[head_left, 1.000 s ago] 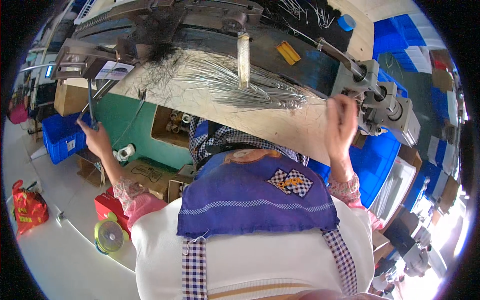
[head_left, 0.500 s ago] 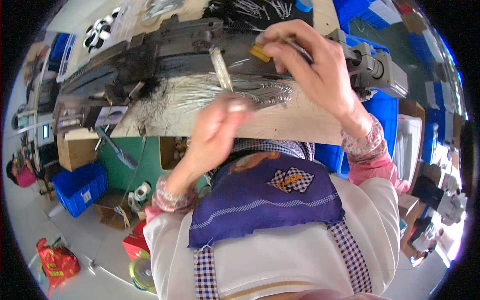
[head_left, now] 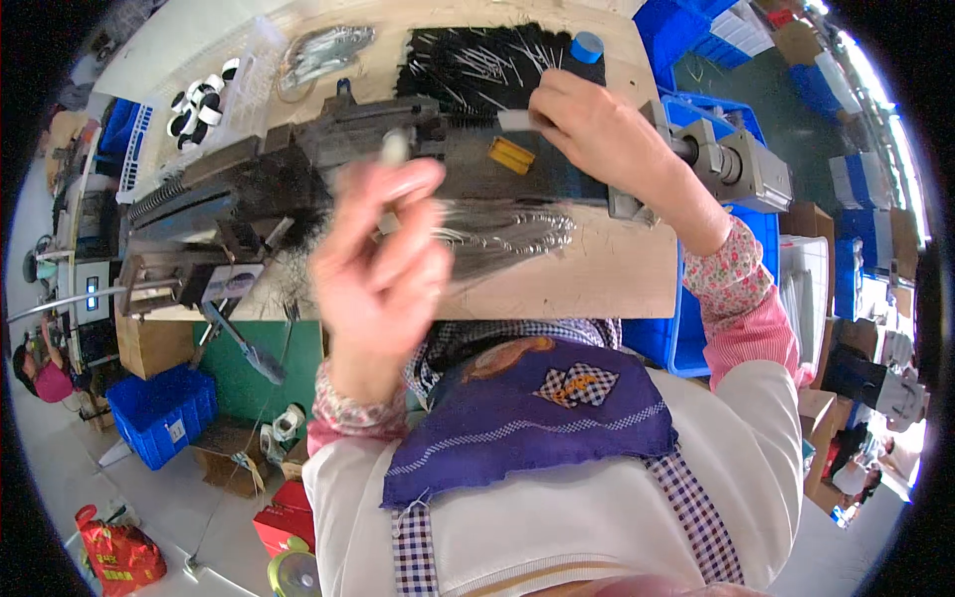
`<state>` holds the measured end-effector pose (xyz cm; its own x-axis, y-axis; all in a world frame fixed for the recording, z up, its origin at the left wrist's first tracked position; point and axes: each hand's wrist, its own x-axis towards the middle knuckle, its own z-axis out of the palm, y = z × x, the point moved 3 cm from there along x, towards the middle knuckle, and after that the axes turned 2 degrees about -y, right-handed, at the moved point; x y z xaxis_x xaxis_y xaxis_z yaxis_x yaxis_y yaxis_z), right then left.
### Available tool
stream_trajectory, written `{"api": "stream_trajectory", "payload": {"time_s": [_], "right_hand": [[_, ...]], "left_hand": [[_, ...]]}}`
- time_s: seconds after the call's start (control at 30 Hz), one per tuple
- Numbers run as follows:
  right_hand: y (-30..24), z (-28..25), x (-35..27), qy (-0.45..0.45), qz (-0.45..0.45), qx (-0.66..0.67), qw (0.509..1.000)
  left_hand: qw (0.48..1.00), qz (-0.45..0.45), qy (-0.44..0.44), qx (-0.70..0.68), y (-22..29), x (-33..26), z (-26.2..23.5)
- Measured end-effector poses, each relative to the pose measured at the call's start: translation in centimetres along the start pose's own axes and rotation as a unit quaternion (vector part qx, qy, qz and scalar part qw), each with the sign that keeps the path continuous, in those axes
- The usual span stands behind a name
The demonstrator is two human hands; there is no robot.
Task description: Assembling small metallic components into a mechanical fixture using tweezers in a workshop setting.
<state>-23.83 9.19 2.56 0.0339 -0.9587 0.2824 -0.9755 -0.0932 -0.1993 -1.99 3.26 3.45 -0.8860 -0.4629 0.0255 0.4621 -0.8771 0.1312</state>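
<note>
My right hand (head_left: 597, 129) reaches to the near right edge of a black mat (head_left: 428, 75) strewn with thin silver metal pins (head_left: 487, 65). Its fingertips are pinched together; what they hold is hidden. A small pale piece (head_left: 515, 120) shows beside them. My left hand (head_left: 383, 269), smeared by motion, is raised in front of the dark metal machine (head_left: 338, 134), its fingers bent. A pale rounded end (head_left: 395, 149) shows just beyond those fingers; whether they touch it I cannot tell. On the machine bed lies a yellow block (head_left: 511, 155).
A bundle of thin silver wires (head_left: 507, 234) lies on the wooden table (head_left: 597, 279) near its front edge. A blue cap (head_left: 587, 47) stands by the mat. At the left, a clear basket (head_left: 249, 70) holds black-and-white rolls (head_left: 199, 104). Blue crates (head_left: 731, 239) stand right.
My left hand has lifted off the wire bundle and moved left. The right hand has moved away from the yellow block to the mat's edge. The whole view has shifted.
</note>
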Motion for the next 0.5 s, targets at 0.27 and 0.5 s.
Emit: {"api": "stream_trajectory", "payload": {"time_s": [0.27, 0.5], "right_hand": [[1.2, -1.3, 1.5, 0.064, 0.044, 0.005, 0.997], [4.0, -0.7, 4.0, -0.023, -0.029, 0.027, 0.999]], "left_hand": [[0.741, 0.116, 0.06, 0.658, 2.4, -5.4, -2.4], [0.627, 0.005, -0.033, 0.778, -2.6, 10.3, -6.9]]}}
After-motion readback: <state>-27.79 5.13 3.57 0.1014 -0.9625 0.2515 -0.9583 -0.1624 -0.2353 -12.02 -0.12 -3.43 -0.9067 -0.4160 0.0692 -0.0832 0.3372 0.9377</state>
